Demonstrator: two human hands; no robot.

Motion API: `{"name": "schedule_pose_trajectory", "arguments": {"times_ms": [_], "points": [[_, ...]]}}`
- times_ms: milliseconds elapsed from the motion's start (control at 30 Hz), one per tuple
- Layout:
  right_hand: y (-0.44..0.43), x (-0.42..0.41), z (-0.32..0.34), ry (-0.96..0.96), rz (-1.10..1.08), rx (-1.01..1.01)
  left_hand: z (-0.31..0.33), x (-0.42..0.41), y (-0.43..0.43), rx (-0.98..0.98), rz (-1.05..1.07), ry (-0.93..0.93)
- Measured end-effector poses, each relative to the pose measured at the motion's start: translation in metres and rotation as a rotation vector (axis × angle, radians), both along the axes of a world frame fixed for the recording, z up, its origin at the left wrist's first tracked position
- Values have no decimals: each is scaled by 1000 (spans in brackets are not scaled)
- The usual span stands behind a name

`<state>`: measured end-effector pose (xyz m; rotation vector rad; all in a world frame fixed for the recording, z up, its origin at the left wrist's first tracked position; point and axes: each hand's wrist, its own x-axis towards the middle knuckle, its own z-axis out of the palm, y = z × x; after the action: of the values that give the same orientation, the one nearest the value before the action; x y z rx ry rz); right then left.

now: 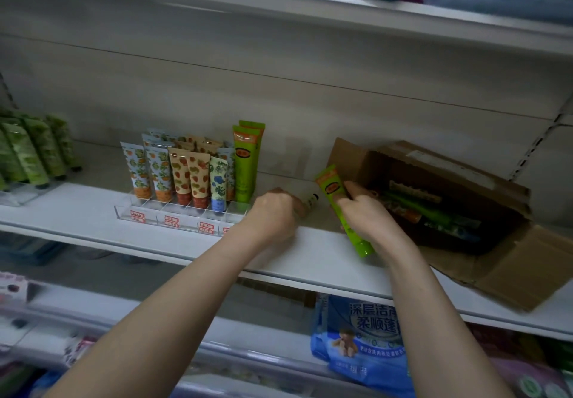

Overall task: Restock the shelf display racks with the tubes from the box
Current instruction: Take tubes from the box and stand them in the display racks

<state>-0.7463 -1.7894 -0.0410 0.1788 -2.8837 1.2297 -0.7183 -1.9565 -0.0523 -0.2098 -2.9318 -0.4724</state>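
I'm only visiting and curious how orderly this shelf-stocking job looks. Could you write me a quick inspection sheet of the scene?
Surface: white shelf carries the rack and the box.
Job's things: clear display rack holds upright patterned tubes, with two tall green tubes at its right end; cardboard box lies on its side, open, with loose tubes inside.
Clutter: nothing seen.
Hands: left hand grips a pale tube; right hand holds a green tube at the box mouth.
Cables: nothing seen.
Surroundings: leaf-green tubes at far left; blue packet on the shelf below.
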Motion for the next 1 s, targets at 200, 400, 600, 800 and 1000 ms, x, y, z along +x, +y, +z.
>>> {"name": "schedule_pose_trajectory", "arguments": {"times_ms": [200, 400, 600, 800, 1000], "points": [[-2, 5, -1, 15, 10, -81, 4, 8, -8, 18, -155, -45], [7, 11, -1, 102, 3, -283, -6, 5, -9, 16, -219, 84], [10, 12, 3, 205, 5, -406, -11, 7, -10, 97, -281, 321], [-5, 14, 14, 285, 65, -543, 10, 21, -24, 527, -168, 402], [-47, 16, 21, 362, 159, -625, 25, 41, -67, 811, -77, 444]]}}
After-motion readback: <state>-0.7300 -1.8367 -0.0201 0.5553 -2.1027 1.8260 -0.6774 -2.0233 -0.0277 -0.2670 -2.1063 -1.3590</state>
